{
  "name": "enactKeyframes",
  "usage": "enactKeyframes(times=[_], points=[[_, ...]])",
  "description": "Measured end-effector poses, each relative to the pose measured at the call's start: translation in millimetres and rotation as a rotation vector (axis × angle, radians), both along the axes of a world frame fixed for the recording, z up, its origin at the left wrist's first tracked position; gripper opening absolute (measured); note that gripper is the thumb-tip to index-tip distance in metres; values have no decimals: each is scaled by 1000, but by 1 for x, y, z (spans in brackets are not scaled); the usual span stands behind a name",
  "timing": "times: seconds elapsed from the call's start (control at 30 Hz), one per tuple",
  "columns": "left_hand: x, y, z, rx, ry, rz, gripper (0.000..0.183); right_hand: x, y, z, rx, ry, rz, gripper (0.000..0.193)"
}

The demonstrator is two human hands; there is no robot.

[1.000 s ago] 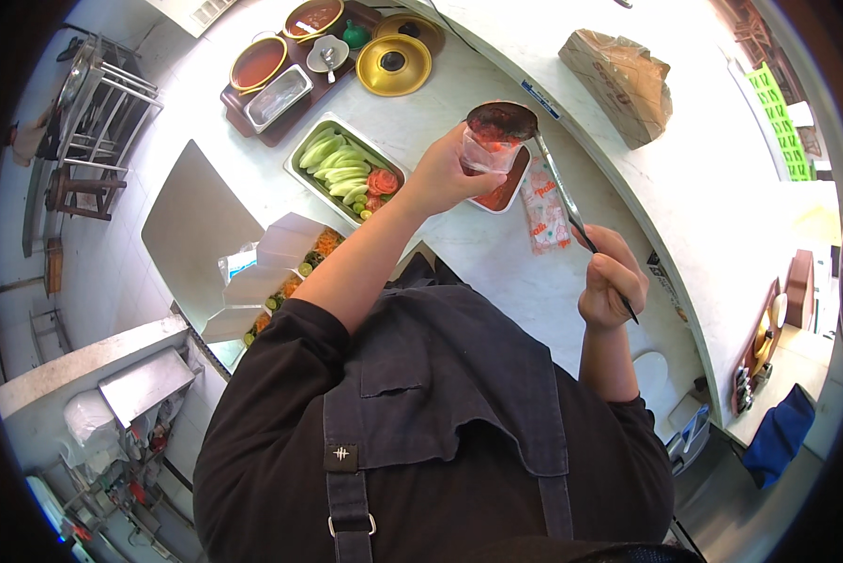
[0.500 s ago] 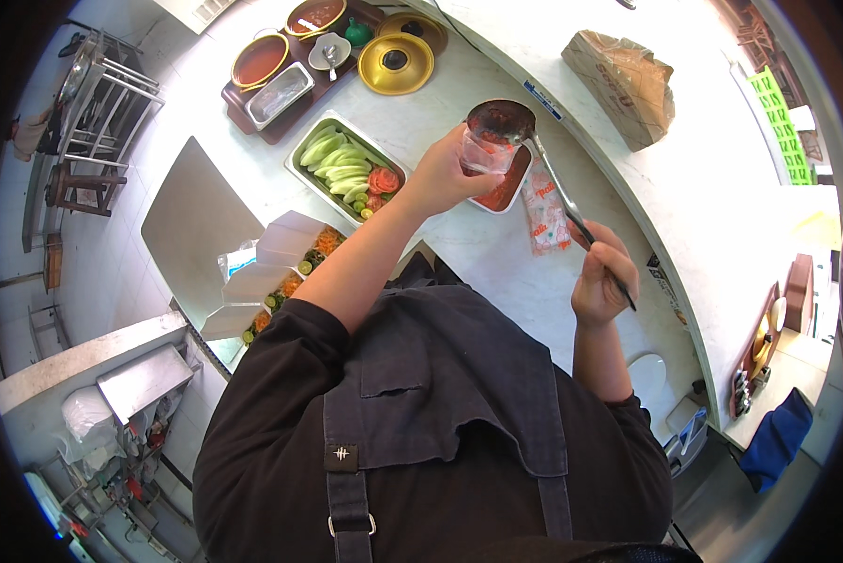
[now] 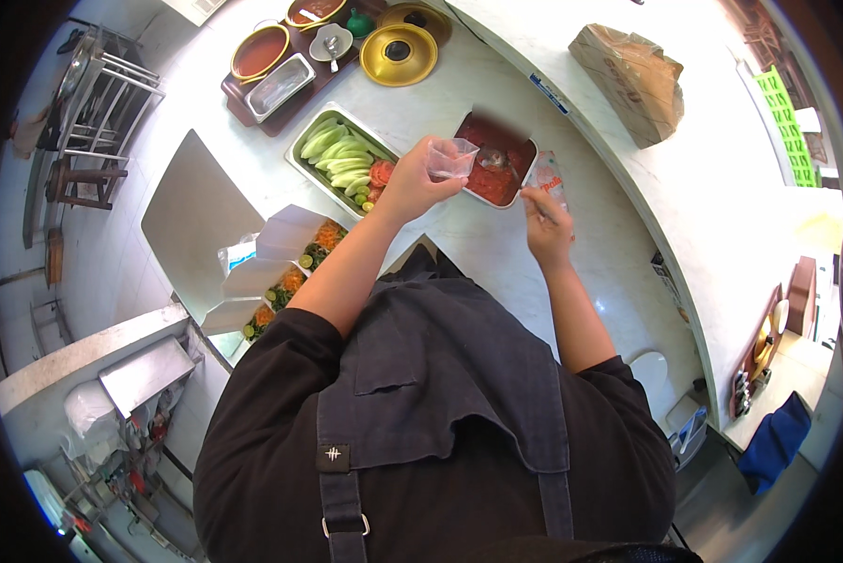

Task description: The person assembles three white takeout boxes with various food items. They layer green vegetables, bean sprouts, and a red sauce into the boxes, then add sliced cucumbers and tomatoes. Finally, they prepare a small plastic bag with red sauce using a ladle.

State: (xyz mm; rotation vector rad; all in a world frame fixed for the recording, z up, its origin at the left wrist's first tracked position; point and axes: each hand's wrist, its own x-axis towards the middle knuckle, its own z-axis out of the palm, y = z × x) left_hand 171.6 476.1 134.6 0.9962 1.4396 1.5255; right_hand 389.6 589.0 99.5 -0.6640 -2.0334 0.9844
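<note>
My left hand [image 3: 407,183] is closed around a small clear plastic cup [image 3: 450,159], tilted beside the sauce tray; a reddish tint shows in it. A rectangular metal tray [image 3: 480,198] of chunky red sauce lies just right of the cup. Over its right edge, my right hand [image 3: 547,220] grips a metal ladle [image 3: 498,161], whose bowl end rests down in the sauce; most of its handle is hidden or foreshortened. The tray's far end is smeared by a dark blur. Under the tray's right side, a printed plastic wrapper [image 3: 551,178] sticks out.
Left of my hand stands a container of sliced cucumber [image 3: 337,155], tomato and limes. Open white boxes of food [image 3: 285,235] sit near my left forearm. Farther back are sauce pots [image 3: 260,53] and a golden lid [image 3: 398,53]. A paper bag [image 3: 628,84] stands beyond the counter edge.
The ladle has come down from over the cup into the red sauce. My right hand has moved left and farther away, while the cup has shifted left, off the tray.
</note>
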Motion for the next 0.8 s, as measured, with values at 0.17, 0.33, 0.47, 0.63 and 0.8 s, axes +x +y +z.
enactKeyframes(times=[0.17, 0.33, 0.47, 0.63, 0.8], points=[[-4, -9, -4, -37, -30, 26, 34, -3, -11, -13, -52, -132, 126, 9], [-4, -11, -6, -68, -105, -8, 34, 0, 3, -24, -539, 181, -192, 12], [-4, -9, -12, -70, -109, -48, 34, 1, 11, 2, -610, 276, -281, 14], [-2, -2, -16, -147, -182, -146, 34, 5, 18, 31, -606, 313, -319, 16], [3, 7, -22, -164, -166, -165, 36, 1, 12, 81, -574, 369, -331, 16]])
